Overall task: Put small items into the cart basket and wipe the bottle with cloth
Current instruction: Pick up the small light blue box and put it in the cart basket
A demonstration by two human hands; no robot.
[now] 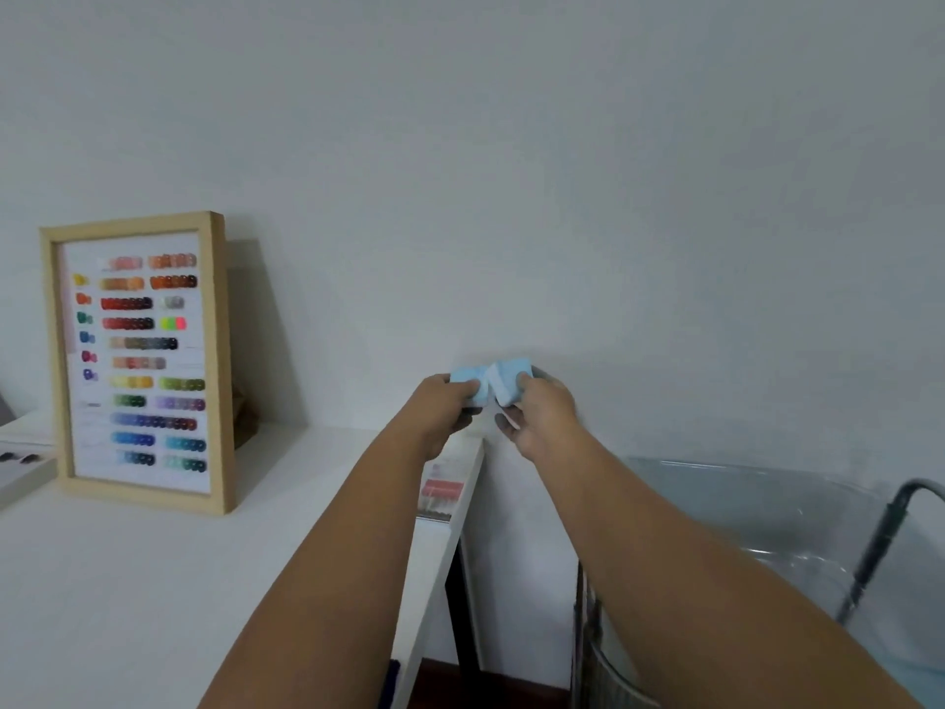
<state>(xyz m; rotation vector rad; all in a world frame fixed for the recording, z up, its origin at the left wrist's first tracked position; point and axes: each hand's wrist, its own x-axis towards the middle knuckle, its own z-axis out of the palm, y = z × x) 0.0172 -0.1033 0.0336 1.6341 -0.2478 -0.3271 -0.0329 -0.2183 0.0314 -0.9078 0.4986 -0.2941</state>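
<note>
Surface: white tabletop is seen at lower left, its right edge running up to the wall; a pink-and-white packet lies near that edge.
Cart basket: clear-walled basket with a dark handle is seen at lower right, beside the table, under the right forearm.
Left hand: left hand is raised over the table's far corner, fingers curled onto the light blue cloth.
Right hand: right hand is just beside it, thumb and fingers pinching the same cloth.
Cloth: folded, held between both hands in front of the wall.
Bottle: cannot be made out.
Frame: wooden frame of blurred colour swatches is leaned against the wall, at the back of the table.
Wall: plain white wall fills the background.
</note>
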